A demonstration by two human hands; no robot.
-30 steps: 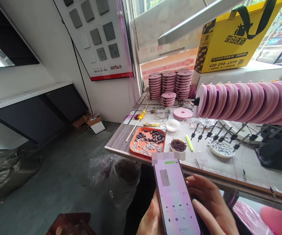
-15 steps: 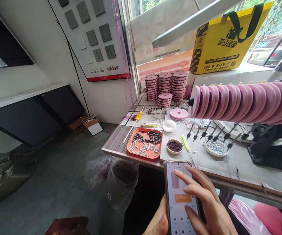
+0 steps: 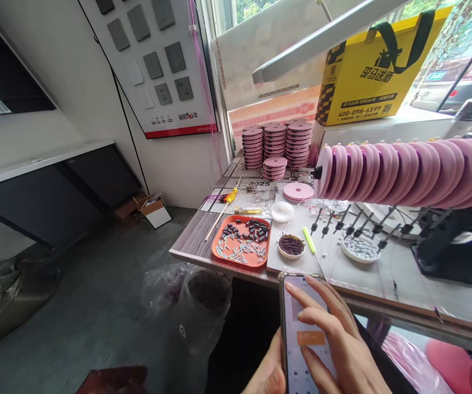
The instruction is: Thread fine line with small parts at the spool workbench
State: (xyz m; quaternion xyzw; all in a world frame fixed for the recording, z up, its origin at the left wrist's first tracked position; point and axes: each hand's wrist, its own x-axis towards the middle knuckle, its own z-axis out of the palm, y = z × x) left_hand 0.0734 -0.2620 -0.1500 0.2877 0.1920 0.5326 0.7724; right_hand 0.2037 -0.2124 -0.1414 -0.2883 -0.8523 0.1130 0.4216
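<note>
A phone (image 3: 306, 306) with a lit screen and an orange button is held upright near the bottom centre, in front of the table edge. My left hand (image 3: 269, 368) grips its left side and lower part. Over the screen, my right hand (image 3: 338, 336) has its fingers spread, with nothing between them; the fingertips are at or just above the glass. Beyond the phone lie an orange tray (image 3: 242, 261) of black and silver small parts, a round dish (image 3: 291, 254) of dark pieces and a green-handled tool (image 3: 309, 239).
A row of pink discs (image 3: 408, 172) on a black stand fills the right. Stacked pink spools (image 3: 274, 143) stand at the back, beside a yellow bag (image 3: 367, 82). A dish of pale beads (image 3: 361, 250) sits at right. A clear bin (image 3: 205, 306) is below the table.
My right hand has shifted slightly left across the phone screen. The phone sits slightly farther right and lower in view. The table objects look unchanged.
</note>
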